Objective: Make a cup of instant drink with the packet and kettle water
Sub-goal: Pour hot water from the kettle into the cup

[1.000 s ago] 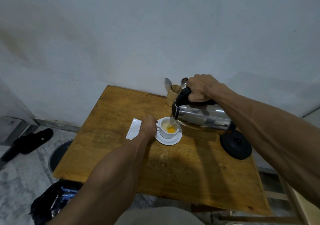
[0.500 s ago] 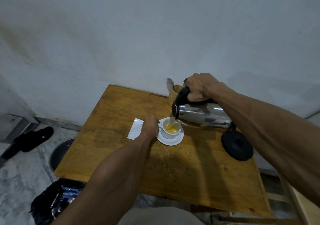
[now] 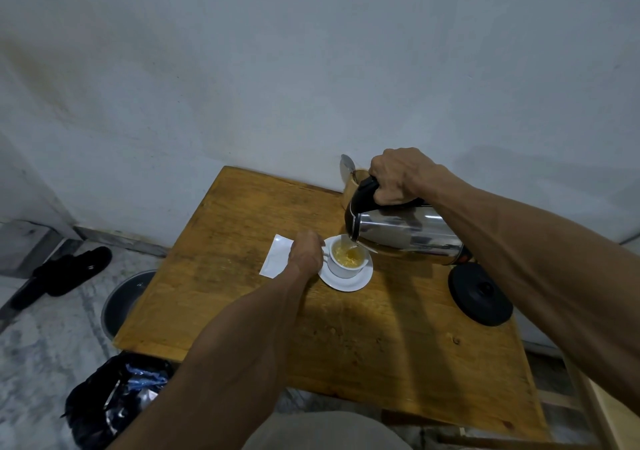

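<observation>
Cup (image 3: 346, 262), white ceramic, on matching saucer (image 3: 349, 281), mid wooden table (image 3: 381, 338); part-filled with yellow liquid. Judged brittle, light, hot once full; take by the side handle or steady the saucer, never the wall. Left hand (image 3: 304, 254), fingers closed at the cup's handle side, steadying it; exact pinch hidden. Packet (image 3: 277, 259), white, flat, limp, just left of that hand. Kettle (image 3: 401, 233), polished steel, tilted, spout over the cup, thin stream falling; judged heavy, slick, hot-sided. Right hand (image 3: 398, 179) wrapped tight round its black handle. Kettle base (image 3: 479, 293), black, right. Utensil holder (image 3: 356, 179), far edge.
</observation>
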